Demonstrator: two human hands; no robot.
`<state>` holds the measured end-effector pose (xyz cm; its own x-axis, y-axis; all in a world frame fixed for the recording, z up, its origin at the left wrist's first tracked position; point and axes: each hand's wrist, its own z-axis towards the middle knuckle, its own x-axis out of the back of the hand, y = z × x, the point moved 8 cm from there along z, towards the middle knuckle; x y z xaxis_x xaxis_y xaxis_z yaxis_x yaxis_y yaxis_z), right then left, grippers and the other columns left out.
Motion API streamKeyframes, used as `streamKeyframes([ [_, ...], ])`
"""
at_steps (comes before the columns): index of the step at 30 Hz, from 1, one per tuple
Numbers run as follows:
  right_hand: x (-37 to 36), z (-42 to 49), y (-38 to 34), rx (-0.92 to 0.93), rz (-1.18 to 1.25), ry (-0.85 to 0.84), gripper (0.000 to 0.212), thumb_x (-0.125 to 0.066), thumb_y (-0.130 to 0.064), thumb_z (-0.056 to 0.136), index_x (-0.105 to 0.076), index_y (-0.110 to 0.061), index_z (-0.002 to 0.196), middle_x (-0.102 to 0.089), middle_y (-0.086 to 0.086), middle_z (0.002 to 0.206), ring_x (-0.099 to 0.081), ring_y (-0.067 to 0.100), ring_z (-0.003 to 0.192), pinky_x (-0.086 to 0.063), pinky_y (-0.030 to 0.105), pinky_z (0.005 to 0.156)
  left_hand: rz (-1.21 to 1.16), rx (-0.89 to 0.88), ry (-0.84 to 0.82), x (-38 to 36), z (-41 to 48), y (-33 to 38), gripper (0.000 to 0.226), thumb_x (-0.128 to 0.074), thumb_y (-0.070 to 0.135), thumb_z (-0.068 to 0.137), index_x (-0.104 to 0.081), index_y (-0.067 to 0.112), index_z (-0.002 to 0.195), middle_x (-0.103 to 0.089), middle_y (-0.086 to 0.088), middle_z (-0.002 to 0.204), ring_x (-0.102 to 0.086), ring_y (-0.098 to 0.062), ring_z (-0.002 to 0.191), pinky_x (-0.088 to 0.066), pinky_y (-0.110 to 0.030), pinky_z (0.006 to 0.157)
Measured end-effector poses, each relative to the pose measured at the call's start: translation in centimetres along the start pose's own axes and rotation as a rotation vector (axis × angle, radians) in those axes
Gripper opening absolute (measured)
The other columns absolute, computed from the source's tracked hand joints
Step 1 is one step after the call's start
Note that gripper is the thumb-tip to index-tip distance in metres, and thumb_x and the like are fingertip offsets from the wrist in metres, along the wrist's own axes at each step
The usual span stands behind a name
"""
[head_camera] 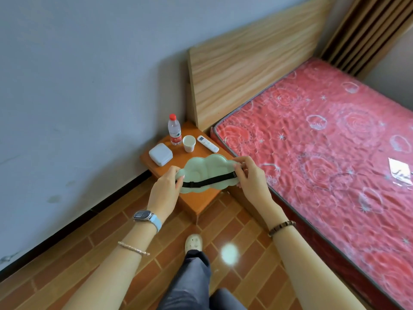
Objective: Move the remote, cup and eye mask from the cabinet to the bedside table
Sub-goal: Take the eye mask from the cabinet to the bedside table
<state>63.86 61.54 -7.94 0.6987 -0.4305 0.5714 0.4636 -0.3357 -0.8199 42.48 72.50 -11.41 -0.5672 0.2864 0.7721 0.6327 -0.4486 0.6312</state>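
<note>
Head view: your left grip (164, 189) and right grip (250, 175) each pinch one end of the green eye mask (207, 173), holding it above the bench (178, 157). The paper cup (189, 143) and remote (207, 143) already stand there. This looks like the last step: lower the mask onto bare wood.

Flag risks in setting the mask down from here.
1. The left hand and right hand hold the mask over the table's front edge. Placed there, it may overhang and slide off.
2. The cup stands just behind; the mask or fingers could tip it.
</note>
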Motion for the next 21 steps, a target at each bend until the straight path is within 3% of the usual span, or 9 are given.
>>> streamKeyframes([
  [4, -2.2, 6.1, 0.0, -0.055, 0.029, -0.011, 0.021, -0.050, -0.029, 0.099, -0.052, -0.020, 0.117, -0.065, -0.003, 0.089, -0.067, 0.016, 0.074, -0.058, 0.029, 0.062, 0.021, 0.038, -0.015, -0.2, 5.4, -2.2, 0.018, -0.044, 0.029, 0.098, -0.051, 0.015, 0.107, -0.066, -0.003, 0.089, -0.066, -0.022, 0.077, -0.044, -0.019, 0.050],
  [6, -3.5, 8.6, 0.4, -0.067, 0.048, -0.046, 0.024, -0.054, -0.031, 0.096, -0.049, -0.022, 0.118, -0.065, -0.001, 0.091, -0.066, 0.016, 0.075, -0.059, 0.034, 0.065, 0.000, 0.079, -0.013, -0.4, 7.3, -3.3, 0.019, -0.044, 0.028, 0.098, -0.051, 0.013, 0.108, -0.066, -0.005, 0.092, -0.066, -0.021, 0.079, -0.038, -0.013, 0.051],
  [9, -5.8, 11.8, 1.1, -0.038, 0.017, -0.140, 0.038, -0.064, -0.028, 0.091, -0.046, -0.020, 0.124, -0.061, -0.001, 0.096, -0.058, 0.007, 0.075, -0.050, 0.020, 0.065, -0.087, 0.154, -0.025, -1.6, 9.4, -5.0, 0.023, -0.044, 0.024, 0.098, -0.050, 0.012, 0.116, -0.064, -0.006, 0.103, -0.064, -0.021, 0.091, -0.041, -0.010, 0.061],
  [12, -7.8, 14.6, 2.9, -0.018, -0.012, -0.199, 0.046, -0.069, -0.020, 0.087, -0.046, -0.017, 0.127, -0.056, -0.006, 0.107, -0.055, 0.000, 0.084, -0.045, 0.007, 0.068, -0.191, 0.246, -0.043, -3.7, 10.8, -7.3, 0.031, -0.046, 0.023, 0.097, -0.046, 0.014, 0.127, -0.060, -0.006, 0.120, -0.059, -0.021, 0.108, -0.049, -0.020, 0.079],
  [14, -9.2, 16.0, 4.8, -0.049, -0.010, -0.235, 0.045, -0.069, -0.017, 0.088, -0.047, -0.017, 0.127, -0.055, -0.007, 0.115, -0.054, 0.002, 0.087, -0.044, 0.004, 0.070, -0.261, 0.304, -0.051, -5.5, 11.1, -8.9, 0.037, -0.050, 0.025, 0.096, -0.043, 0.017, 0.131, -0.057, -0.004, 0.127, -0.055, -0.019, 0.114, -0.049, -0.024, 0.086],
  [16, -10.8, 17.3, 7.1, -0.084, -0.038, -0.271, 0.044, -0.069, -0.017, 0.087, -0.048, -0.018, 0.126, -0.054, -0.009, 0.116, -0.053, 0.008, 0.094, -0.044, 0.005, 0.074, -0.325, 0.325, -0.076, -7.5, 11.2, -10.2, 0.042, -0.056, 0.026, 0.093, -0.042, 0.020, 0.132, -0.055, 0.001, 0.128, -0.053, -0.013, 0.115, -0.048, -0.018, 0.086],
  [18, -12.5, 18.6, 9.5, -0.108, -0.060, -0.303, 0.043, -0.071, -0.018, 0.086, -0.050, -0.021, 0.123, -0.055, -0.008, 0.114, -0.056, 0.013, 0.097, -0.051, 0.019, 0.084, -0.356, 0.332, -0.105, -9.6, 11.2, -11.3, 0.044, -0.061, 0.024, 0.090, -0.044, 0.022, 0.130, -0.054, 0.005, 0.124, -0.052, -0.007, 0.111, -0.049, -0.015, 0.087],
  [19, -13.4, 19.1, 10.7, -0.117, -0.056, -0.325, 0.043, -0.072, -0.018, 0.085, -0.050, -0.024, 0.121, -0.057, -0.007, 0.113, -0.058, 0.017, 0.097, -0.053, 0.031, 0.087, -0.352, 0.343, -0.109, -10.6, 11.3, -12.0, 0.044, -0.063, 0.023, 0.089, -0.045, 0.023, 0.129, -0.054, 0.008, 0.122, -0.052, -0.005, 0.110, -0.050, -0.018, 0.088],
  [21, -15.3, 20.2, 13.1, -0.129, -0.053, -0.370, 0.041, -0.072, -0.017, 0.084, -0.051, -0.027, 0.118, -0.060, -0.006, 0.112, -0.060, 0.019, 0.097, -0.054, 0.041, 0.088, -0.321, 0.372, -0.096, -12.6, 11.5, -13.9, 0.044, -0.065, 0.020, 0.088, -0.047, 0.025, 0.128, -0.054, 0.009, 0.120, -0.052, -0.004, 0.108, -0.050, -0.023, 0.090],
])
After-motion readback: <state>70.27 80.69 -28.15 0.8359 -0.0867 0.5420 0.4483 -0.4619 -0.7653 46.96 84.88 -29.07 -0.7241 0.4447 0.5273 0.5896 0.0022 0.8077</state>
